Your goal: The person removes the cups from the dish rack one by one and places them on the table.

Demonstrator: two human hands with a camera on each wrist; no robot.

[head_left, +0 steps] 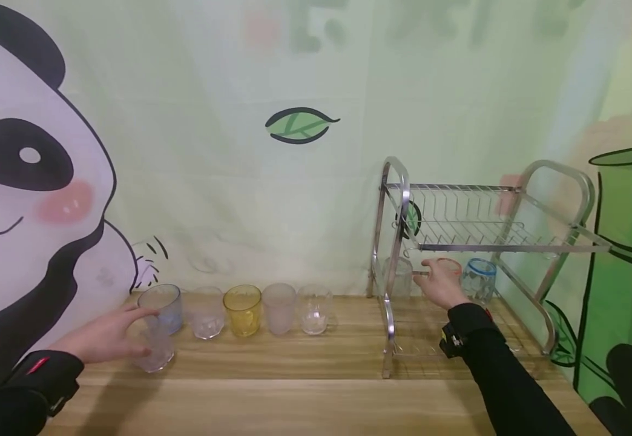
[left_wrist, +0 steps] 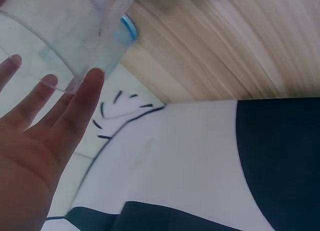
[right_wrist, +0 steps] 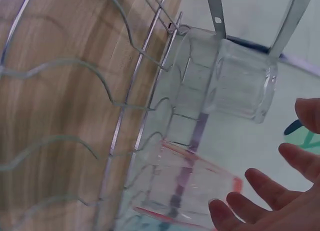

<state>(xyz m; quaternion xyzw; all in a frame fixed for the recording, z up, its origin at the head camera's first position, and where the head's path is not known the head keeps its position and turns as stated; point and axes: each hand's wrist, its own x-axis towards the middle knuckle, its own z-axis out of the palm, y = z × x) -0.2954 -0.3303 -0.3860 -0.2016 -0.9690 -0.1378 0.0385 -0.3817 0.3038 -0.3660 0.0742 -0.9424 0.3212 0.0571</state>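
Observation:
At the front left of the table, my left hand (head_left: 100, 338) holds a clear glass (head_left: 158, 352) between thumb and fingers. The left wrist view has the fingertips against this glass near its rim, with a blue-rimmed glass (head_left: 162, 309) just behind. My right hand (head_left: 442, 286) reaches into the lower level of a metal dish rack (head_left: 512, 247), fingers spread and holding nothing. Beside its fingertips is a red-rimmed glass (right_wrist: 192, 188), lying over the wires in the right wrist view. A clear glass (right_wrist: 242, 83) and another blue-rimmed glass (head_left: 479, 281) flank it.
To the right of the held glass, a row continues with a clear glass (head_left: 207, 315), a yellow glass (head_left: 243, 312), a frosted glass (head_left: 279, 309) and a clear mug (head_left: 313, 312). A printed cloth (head_left: 212, 151) hangs behind the wooden table (head_left: 272, 406). The rack's upper shelf overhangs my right hand.

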